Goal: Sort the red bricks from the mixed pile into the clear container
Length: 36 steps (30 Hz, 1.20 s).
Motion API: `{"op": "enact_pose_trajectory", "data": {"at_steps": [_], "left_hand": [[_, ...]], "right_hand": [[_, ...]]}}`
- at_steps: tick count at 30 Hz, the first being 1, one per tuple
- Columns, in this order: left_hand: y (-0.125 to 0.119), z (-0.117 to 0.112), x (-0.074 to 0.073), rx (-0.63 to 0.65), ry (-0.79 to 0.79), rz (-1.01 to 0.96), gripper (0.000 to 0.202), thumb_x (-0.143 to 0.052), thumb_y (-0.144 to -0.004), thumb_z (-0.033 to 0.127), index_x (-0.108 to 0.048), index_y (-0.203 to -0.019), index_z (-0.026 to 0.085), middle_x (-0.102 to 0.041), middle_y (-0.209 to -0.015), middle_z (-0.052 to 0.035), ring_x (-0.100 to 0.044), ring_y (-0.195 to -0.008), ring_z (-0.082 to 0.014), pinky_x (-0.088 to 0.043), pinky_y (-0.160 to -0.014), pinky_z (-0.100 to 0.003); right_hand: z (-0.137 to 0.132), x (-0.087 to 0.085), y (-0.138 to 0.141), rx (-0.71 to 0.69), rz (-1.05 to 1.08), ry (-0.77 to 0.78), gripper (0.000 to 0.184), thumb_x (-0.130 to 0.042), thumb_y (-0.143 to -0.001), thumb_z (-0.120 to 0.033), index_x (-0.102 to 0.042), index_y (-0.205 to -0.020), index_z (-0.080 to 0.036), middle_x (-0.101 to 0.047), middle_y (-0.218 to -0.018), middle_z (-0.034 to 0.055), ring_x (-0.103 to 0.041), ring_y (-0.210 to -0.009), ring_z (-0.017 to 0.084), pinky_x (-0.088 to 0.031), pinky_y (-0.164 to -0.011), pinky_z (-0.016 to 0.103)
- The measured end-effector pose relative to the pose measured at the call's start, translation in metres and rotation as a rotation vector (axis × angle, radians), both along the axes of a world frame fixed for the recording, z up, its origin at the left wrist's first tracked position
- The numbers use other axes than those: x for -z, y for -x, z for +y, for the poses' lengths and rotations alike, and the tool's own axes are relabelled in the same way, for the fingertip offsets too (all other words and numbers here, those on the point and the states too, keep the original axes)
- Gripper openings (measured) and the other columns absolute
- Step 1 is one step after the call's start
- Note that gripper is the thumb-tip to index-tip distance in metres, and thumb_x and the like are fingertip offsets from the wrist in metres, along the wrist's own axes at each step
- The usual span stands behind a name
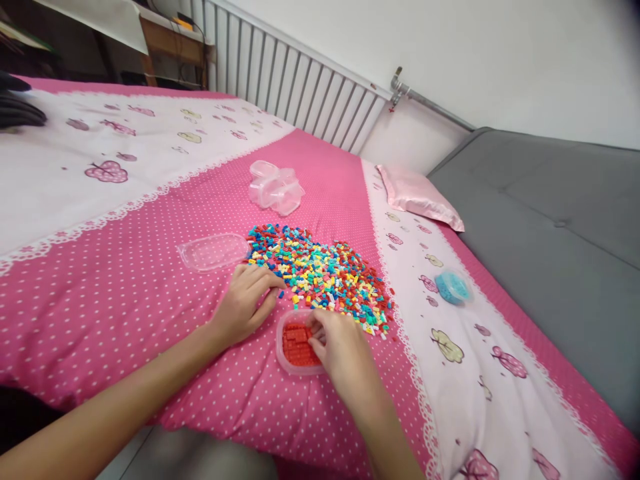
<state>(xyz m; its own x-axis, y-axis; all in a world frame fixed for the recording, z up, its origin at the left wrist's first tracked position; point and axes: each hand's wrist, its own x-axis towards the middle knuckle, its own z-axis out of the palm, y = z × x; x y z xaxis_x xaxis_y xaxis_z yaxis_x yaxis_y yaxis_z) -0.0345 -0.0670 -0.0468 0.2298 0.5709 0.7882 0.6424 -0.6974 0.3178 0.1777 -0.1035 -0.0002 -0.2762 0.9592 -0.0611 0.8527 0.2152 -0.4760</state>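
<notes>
A heap of small toy building bricks (320, 273) in many colours lies on the bed in front of me. My left hand (247, 300) is at the near left edge of the heap, fingers stretched toward a few loose bricks, thumb apart from the index finger. Just below the heap stands a clear plastic container (281, 357) with red bricks (299, 347) laid in rows. My right hand (340, 343) reaches over its right side, thumb and fingers pinched together above the red bricks. Whatever lies between those fingertips is hidden.
Left of the heap lies a clear lid (213, 252). Behind it sit several stacked clear containers (277, 190). A container with blue contents (453, 288) stands at right, near a pink pillow (420, 197) and grey headboard (545, 220). A radiator (295, 73) lines the wall.
</notes>
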Motion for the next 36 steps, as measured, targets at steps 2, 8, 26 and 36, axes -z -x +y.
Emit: {"op": "enact_pose_trajectory", "data": {"at_steps": [2, 8, 26, 36], "left_hand": [[0.000, 0.000, 0.000, 0.000, 0.001, 0.004, 0.016, -0.047, -0.100, 0.015, -0.061, -0.098, 0.021, -0.069, -0.086, -0.0021, -0.061, -0.083, -0.0201, -0.039, -0.081, -0.037], [0.000, 0.000, 0.001, 0.002, 0.007, 0.010, 0.016, -0.047, -0.100, 0.014, -0.061, -0.098, 0.021, -0.069, -0.088, -0.0023, -0.061, -0.083, -0.0199, -0.038, -0.082, -0.037], [0.000, 0.000, 0.001, 0.002, 0.014, -0.007, 0.015, -0.049, -0.099, 0.014, -0.062, -0.097, 0.021, -0.070, -0.087, -0.0020, -0.062, -0.082, -0.0199, -0.038, -0.081, -0.037], [0.000, 0.000, 0.001, -0.006, 0.026, -0.014, 0.017, -0.048, -0.098, 0.015, -0.063, -0.096, 0.022, -0.070, -0.086, -0.0019, -0.062, -0.083, -0.0201, -0.039, -0.081, -0.038]], "right_hand": [[0.001, 0.001, 0.000, 0.001, 0.010, 0.002, 0.030, -0.069, -0.076, 0.001, -0.070, -0.092, -0.024, -0.077, -0.094, 0.0029, -0.072, -0.085, 0.020, -0.048, -0.072, 0.024], [0.004, 0.006, -0.001, -0.001, 0.020, 0.014, 0.031, -0.072, -0.072, 0.002, -0.070, -0.089, -0.023, -0.077, -0.093, 0.0024, -0.072, -0.086, 0.020, -0.048, -0.074, 0.025], [-0.001, -0.004, 0.001, 0.004, -0.011, -0.029, 0.029, -0.071, -0.075, 0.001, -0.070, -0.088, -0.025, -0.077, -0.089, 0.0020, -0.073, -0.083, 0.020, -0.048, -0.071, 0.025], [0.002, -0.003, 0.000, 0.000, 0.066, 0.034, 0.029, -0.068, -0.075, 0.004, -0.068, -0.084, -0.023, -0.076, -0.085, 0.0002, -0.073, -0.083, 0.019, -0.047, -0.071, 0.024]]}}
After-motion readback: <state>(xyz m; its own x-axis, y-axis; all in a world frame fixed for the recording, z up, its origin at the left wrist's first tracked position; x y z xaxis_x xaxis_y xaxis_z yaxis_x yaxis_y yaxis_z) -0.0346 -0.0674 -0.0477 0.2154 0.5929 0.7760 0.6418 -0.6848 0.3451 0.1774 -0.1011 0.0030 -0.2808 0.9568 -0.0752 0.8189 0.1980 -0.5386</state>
